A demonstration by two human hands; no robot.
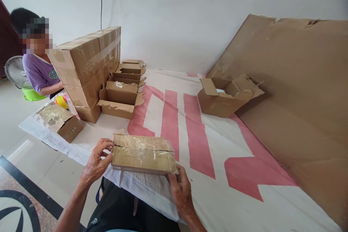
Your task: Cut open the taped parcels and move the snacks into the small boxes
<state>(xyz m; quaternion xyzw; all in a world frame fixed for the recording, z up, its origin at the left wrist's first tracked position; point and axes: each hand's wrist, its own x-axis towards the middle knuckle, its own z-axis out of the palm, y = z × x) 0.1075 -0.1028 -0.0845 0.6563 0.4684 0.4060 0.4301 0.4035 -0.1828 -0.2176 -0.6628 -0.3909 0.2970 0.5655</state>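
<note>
Small cardboard box [143, 154], top flaps shut and covered in clear tape, sits between both hands at the near edge of a white sheet with red markings [195, 134] spread on the floor. Left hand [95, 161] grips the box's left end, fingers curled onto the flap edge, thumb against the side. Right hand [181, 190] holds the near right corner, thumb on top, fingers underneath and out of sight. Ahead and left of the left hand lies a closed taped box [60, 121]; beyond it, a stack of large sealed cartons [89, 69] with several open boxes [122, 94] just beside. Ahead and right of the right hand, one open box [225, 96] rests near a large cardboard sheet [299, 98]. A person in a purple shirt [39, 70] sits behind the stack.
</note>
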